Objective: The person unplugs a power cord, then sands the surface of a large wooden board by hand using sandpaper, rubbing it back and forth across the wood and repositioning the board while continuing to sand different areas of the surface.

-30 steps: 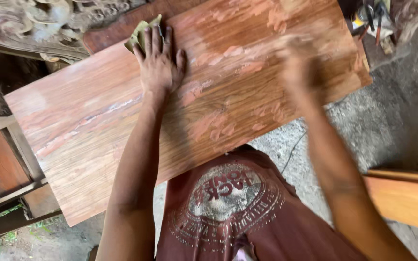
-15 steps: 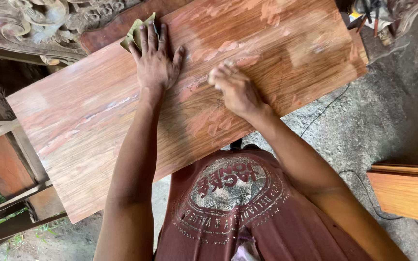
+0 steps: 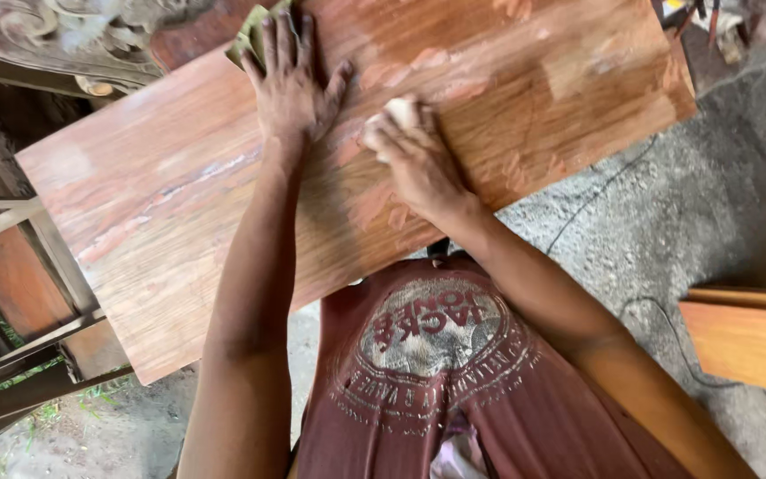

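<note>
Wood panel (image 3: pixel 179 204), big reddish-brown slab w/ pale smeary patches, sits tilted across the frame over gray concrete floor (image 3: pixel 667 213). Left hand (image 3: pixel 293 80) lies flat, fingers spread, pinning a green sanding sheet (image 3: pixel 254 31) at the far edge. Right hand (image 3: pixel 414 155) is curled around a small whitish pad (image 3: pixel 398 111), pressed on the board mid-panel.

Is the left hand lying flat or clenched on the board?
Flat: the left hand lies with fingers spread on the wooden board, over a green cloth.
</note>
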